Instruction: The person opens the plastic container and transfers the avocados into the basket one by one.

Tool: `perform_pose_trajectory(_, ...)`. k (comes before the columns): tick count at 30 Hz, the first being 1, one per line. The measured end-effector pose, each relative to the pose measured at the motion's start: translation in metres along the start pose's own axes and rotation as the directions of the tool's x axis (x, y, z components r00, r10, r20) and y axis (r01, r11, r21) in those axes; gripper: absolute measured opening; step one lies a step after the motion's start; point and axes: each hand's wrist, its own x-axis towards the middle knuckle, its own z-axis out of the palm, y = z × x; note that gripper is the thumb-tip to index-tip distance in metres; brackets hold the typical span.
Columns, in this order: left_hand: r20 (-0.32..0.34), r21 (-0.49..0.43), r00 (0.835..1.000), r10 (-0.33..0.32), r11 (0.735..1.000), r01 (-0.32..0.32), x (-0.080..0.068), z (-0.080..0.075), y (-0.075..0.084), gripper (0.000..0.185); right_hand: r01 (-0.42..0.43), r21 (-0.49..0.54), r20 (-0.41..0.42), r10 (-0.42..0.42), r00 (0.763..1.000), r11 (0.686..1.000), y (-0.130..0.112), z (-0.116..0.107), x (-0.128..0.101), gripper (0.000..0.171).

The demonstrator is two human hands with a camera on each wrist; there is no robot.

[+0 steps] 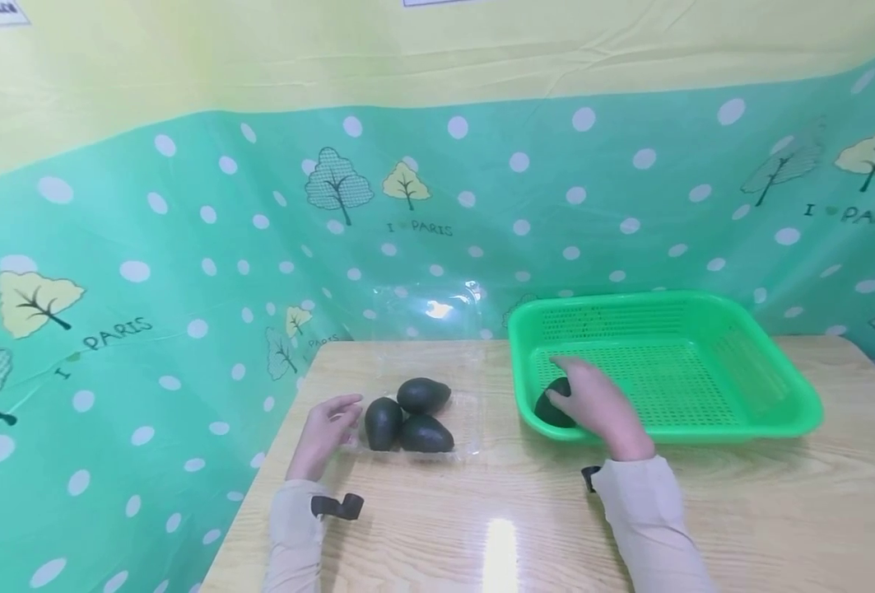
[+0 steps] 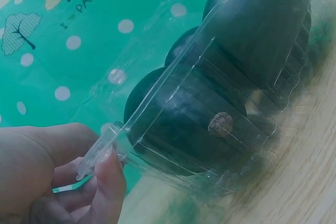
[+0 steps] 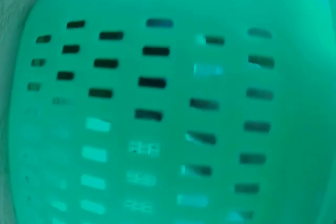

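Three dark avocados (image 1: 425, 434) lie in a clear plastic clamshell container (image 1: 467, 428), its lid (image 1: 425, 321) raised at the back. My left hand (image 1: 328, 430) is at the container's left side. In the left wrist view, the thumb and fingers pinch the container's rim (image 2: 102, 150), close to an avocado (image 2: 178, 124) with its stem end showing. My right hand (image 1: 598, 402) reaches inside the green basket (image 1: 778, 412) and holds another avocado (image 1: 556, 403) at its left front corner. The right wrist view is filled by the basket's slotted wall (image 3: 220, 119); hand and avocado are out of it.
Both containers stand on a light wooden table (image 1: 422, 519), the basket to the right of the clamshell. A green polka-dot cloth (image 1: 481, 189) hangs right behind the table and along its left. Dark camera mounts (image 1: 338, 506) are strapped at the wrists.
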Motion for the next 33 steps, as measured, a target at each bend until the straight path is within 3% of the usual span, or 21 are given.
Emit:
perform_pose_trajectory(10, 0.006, -0.017, 1.000, 0.006, 1.000, -0.005, 0.003, 0.001, -0.003, 0.039, 0.073, -0.018, -0.126, -0.074, 0.989, 0.997, -0.022, 0.005, 0.007, 0.057)
perform_pose_trajectory(20, 0.007, -0.014, 1.000, 0.013, 1.000, -0.013, 0.001, 0.000, -0.003, 0.041, 0.200, 0.004, -0.162, -0.196, 0.967, 0.980, -0.054, 0.020, 0.008, 0.055)
perform_pose_trajectory(33, 0.004, -0.025, 1.000, 0.009, 1.000, -0.009, 0.001, 0.001, -0.004, 0.038, 0.317, -0.029, -0.168, -0.318, 0.933, 0.948, -0.074, 0.052, 0.014, 0.050)
